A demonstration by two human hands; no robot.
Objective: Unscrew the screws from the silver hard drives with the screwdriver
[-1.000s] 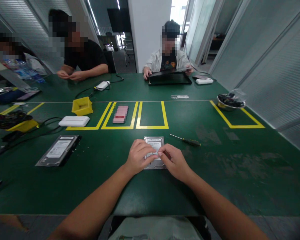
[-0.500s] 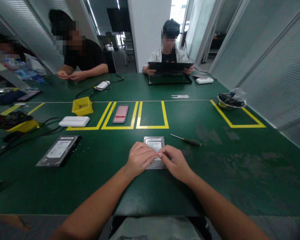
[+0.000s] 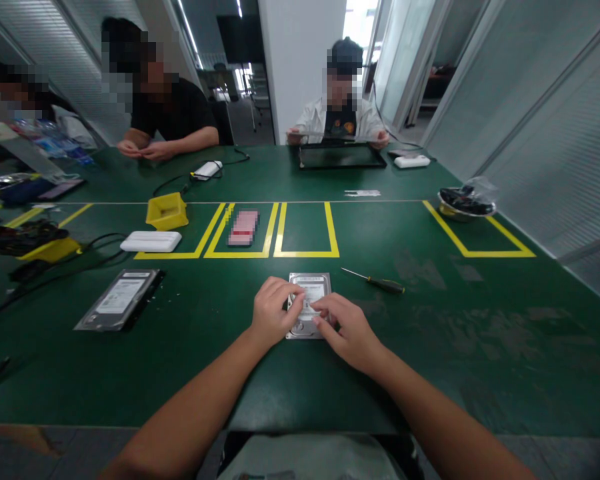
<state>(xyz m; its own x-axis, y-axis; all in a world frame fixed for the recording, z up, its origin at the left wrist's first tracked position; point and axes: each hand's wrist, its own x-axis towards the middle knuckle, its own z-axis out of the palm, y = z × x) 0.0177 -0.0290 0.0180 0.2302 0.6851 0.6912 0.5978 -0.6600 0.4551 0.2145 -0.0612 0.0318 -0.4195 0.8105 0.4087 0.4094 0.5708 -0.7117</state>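
Hands of ours meet over a hard drive (image 3: 310, 293) that lies flat on the green table (image 3: 480, 333), just in front of us and just below the yellow taped boxes (image 3: 306, 230). We see it as a silvery metal slab, rectangular, with a white label on its upper face; the print on that label is too small for us to read. Our left hand (image 3: 271, 312) curls over the drive's left edge, fingers bent and resting on the top face. Our right hand (image 3: 350, 328) comes in from the lower right with its fingertips (image 3: 316, 313) drawn together on the drive's near part; whether they pinch something small, we cannot tell.

Just right of the drive, apart from it, lies a slim screwdriver (image 3: 375, 281) with a dark handle. Well to the left rests a second hard drive (image 3: 119, 299), dark-framed, with a white label we cannot read either. Beyond it sit a flat white box (image 3: 151, 241) and a yellow plastic bin (image 3: 167, 211). The mat looks matte and scuffed to our right. Across the table a person (image 3: 341, 117) holds a flat dark panel (image 3: 341, 156).
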